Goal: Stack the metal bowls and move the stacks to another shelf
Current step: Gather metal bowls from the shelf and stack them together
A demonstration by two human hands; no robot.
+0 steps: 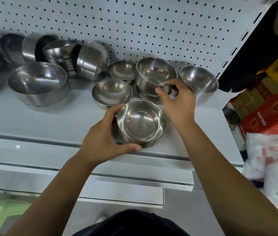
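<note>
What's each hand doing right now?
Left hand: grips the front bowl.
Right hand: pinches the rim of the stacked bowl.

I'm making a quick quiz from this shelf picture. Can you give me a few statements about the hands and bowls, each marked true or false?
1. The left hand grips the front bowl. True.
2. The right hand lies flat on the shelf. False: it pinches the rim of the back bowl.
3. The back bowl sits on a lower bowl. True.
4. The front bowl has food in it. False: it is empty.
</note>
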